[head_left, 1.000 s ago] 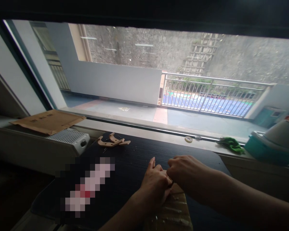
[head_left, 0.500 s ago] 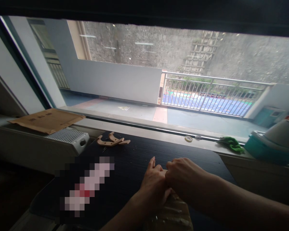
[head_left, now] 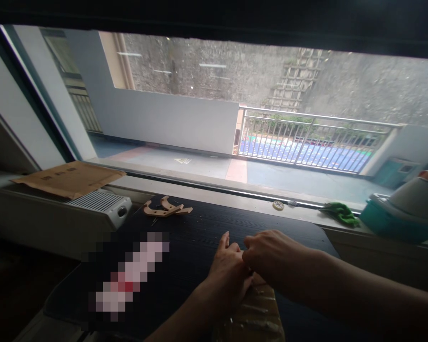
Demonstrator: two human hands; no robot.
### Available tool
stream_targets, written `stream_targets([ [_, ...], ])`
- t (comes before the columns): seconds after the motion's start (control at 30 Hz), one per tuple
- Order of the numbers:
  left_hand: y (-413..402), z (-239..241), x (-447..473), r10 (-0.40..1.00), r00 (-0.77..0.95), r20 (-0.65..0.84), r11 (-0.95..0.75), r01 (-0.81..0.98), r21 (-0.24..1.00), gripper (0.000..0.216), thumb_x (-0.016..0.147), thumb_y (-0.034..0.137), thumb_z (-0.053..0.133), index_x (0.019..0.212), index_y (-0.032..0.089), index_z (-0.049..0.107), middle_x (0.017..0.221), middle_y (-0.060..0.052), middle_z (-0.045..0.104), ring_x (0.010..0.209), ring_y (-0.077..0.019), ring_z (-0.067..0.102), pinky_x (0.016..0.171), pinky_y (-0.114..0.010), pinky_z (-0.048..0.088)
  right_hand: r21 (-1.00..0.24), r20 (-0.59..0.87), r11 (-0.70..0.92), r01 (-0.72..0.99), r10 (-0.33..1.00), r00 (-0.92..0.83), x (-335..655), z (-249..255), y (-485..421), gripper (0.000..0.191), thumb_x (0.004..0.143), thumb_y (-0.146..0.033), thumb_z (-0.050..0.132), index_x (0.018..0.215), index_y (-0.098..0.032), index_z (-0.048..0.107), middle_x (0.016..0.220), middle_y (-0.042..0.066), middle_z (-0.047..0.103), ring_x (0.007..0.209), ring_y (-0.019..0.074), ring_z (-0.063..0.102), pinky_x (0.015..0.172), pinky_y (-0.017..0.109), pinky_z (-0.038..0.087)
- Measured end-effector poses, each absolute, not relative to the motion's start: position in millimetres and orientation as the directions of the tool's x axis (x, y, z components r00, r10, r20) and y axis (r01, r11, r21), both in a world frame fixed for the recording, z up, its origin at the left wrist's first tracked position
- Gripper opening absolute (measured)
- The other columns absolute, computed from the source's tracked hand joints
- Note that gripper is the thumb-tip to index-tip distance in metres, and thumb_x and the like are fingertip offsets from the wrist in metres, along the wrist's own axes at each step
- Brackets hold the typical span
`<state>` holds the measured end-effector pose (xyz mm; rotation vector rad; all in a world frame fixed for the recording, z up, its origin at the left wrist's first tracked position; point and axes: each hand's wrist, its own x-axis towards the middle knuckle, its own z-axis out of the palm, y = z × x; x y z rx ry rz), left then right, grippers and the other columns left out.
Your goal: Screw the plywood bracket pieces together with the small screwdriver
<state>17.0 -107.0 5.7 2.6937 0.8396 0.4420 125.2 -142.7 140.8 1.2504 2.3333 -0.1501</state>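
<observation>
My left hand [head_left: 230,270] rests at the far end of a brown package [head_left: 258,313] that looks wrapped in shiny tape. One of its fingers points forward while the others curl inward. Against it, my right hand [head_left: 271,249] is closed in a fist, knuckles up, over the same end. Whatever lies between the fingers is hidden by both hands. Farther off on the dark table [head_left: 196,251] lie curved wooden pieces with holes, like hooks [head_left: 167,210], with small screw-like bits [head_left: 154,221] beside them.
A brown envelope [head_left: 74,178] lies on a white heater [head_left: 105,209] at left. Along the windowsill are a tape roll [head_left: 278,205], a green cloth [head_left: 342,214] and a teal container [head_left: 392,221]. A blurred-out patch [head_left: 128,275] covers something on the table's left.
My right hand has shifted slightly up and left, its wrist turning, and more of the package's top shows. My left hand has stayed nearly still.
</observation>
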Motion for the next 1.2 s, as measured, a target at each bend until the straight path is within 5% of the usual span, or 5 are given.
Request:
stream_targets([
  [0.3, -108, 13, 16, 0.595, 0.778, 0.201, -0.776, 0.492, 0.395, 0.008, 0.078, 0.018, 0.061, 0.075, 0.022, 0.067, 0.087, 0.0, 0.07, 0.098, -0.0218, 0.058, 0.109, -0.056, 0.015, 0.164, -0.43, 0.551, 0.819, 0.787, -0.443, 138, 127, -132, 0.013, 0.08, -0.013, 0.057, 0.072, -0.015, 0.068, 0.067, 0.005, 0.069, 0.061, 0.0164, 0.064, 0.043, 0.025, 0.022],
  [0.53, -106, 5, 16, 0.591, 0.78, 0.207, -0.784, 0.493, 0.377, 0.007, 0.079, 0.018, 0.061, 0.077, 0.022, 0.067, 0.091, 0.0, 0.07, 0.103, -0.0239, 0.056, 0.109, -0.057, 0.015, 0.182, -0.51, 0.606, 0.775, 0.732, -0.452, 128, 145, -135, 0.017, 0.074, -0.003, 0.059, 0.083, -0.014, 0.068, 0.092, 0.006, 0.07, 0.074, 0.0176, 0.065, 0.046, 0.025, 0.027],
  [0.87, -107, 9, 16, 0.581, 0.782, 0.225, -0.79, 0.474, 0.39, 0.009, 0.078, 0.018, 0.061, 0.077, 0.024, 0.067, 0.09, 0.001, 0.07, 0.097, -0.0216, 0.058, 0.107, -0.058, 0.014, 0.236, -0.484, 0.652, 0.721, 0.722, -0.495, 139, 125, -133, 0.015, 0.077, -0.008, 0.057, 0.069, -0.015, 0.067, 0.064, 0.004, 0.067, 0.058, 0.0159, 0.061, 0.043, 0.027, 0.024],
  [1.2, -109, 10, 15, 0.6, 0.768, 0.223, -0.78, 0.502, 0.373, 0.01, 0.078, 0.016, 0.06, 0.078, 0.023, 0.066, 0.084, 0.001, 0.069, 0.092, -0.02, 0.058, 0.109, -0.055, 0.016, 0.19, -0.458, 0.629, 0.754, 0.736, -0.498, 132, 137, -137, 0.012, 0.069, -0.005, 0.063, 0.076, -0.015, 0.069, 0.082, 0.006, 0.069, 0.073, 0.0204, 0.066, 0.047, 0.026, 0.027],
])
